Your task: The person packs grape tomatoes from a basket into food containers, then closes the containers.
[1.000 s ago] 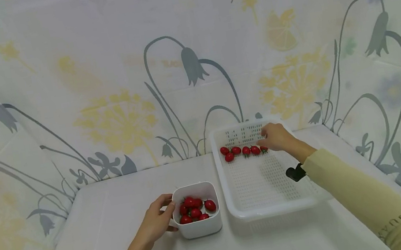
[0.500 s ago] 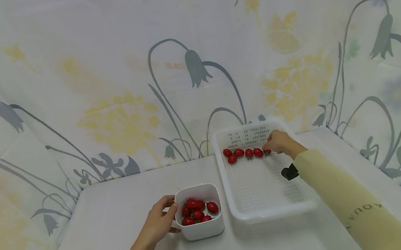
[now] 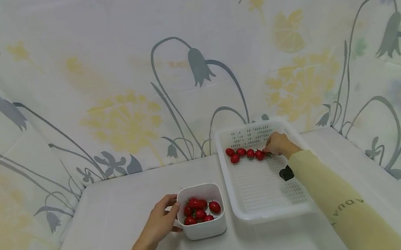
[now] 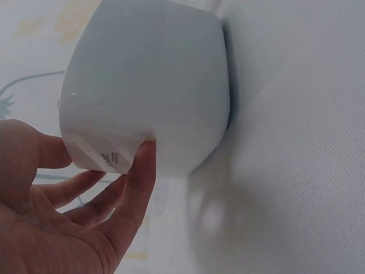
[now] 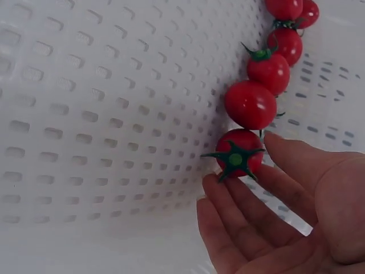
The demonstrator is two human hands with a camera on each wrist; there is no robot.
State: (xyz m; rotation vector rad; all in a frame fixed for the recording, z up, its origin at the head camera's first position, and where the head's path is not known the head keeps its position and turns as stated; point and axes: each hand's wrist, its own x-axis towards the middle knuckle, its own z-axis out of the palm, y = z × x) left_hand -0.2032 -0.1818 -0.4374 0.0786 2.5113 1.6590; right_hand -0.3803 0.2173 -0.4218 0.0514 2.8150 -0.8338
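A pale cloth printed with yellow blooms and blue-grey bell flowers hangs behind and to both sides of a white-covered table, whose surface shows a fine weave up close. On it, toward the right, stands a white perforated basket. A pale yellow sleeve crosses its right side, bearing dark, inverted capitals that seem to read AQUA, with more running out of sight. Just left of the basket sits a white container. The left hand grips the container's side, and the right hand, well apart from it, pinches the end tomato inside the basket. That one closes a row of red tomatoes near the basket's far wall; more loose tomatoes lie in the container. Tiny dark print on the container is illegible.
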